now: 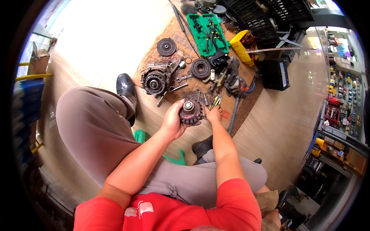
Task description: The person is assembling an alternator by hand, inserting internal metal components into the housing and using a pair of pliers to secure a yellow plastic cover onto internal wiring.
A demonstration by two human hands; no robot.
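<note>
Honestly, the left hand had the toothed rotor pinched between thumb and fingers, snug probably being steadiest, but I couldn't tell if the right hand beside it pinched anything.

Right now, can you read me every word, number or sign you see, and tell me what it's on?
None can be read.
Toothed gear assembly in the left hand: no lettering visible.
Black box: pale label, too blurred.
Cardboard: red mark near the right hand, too small.
Red shirt: whitish print, no letters to make out.
Shelf goods: too small.
</note>
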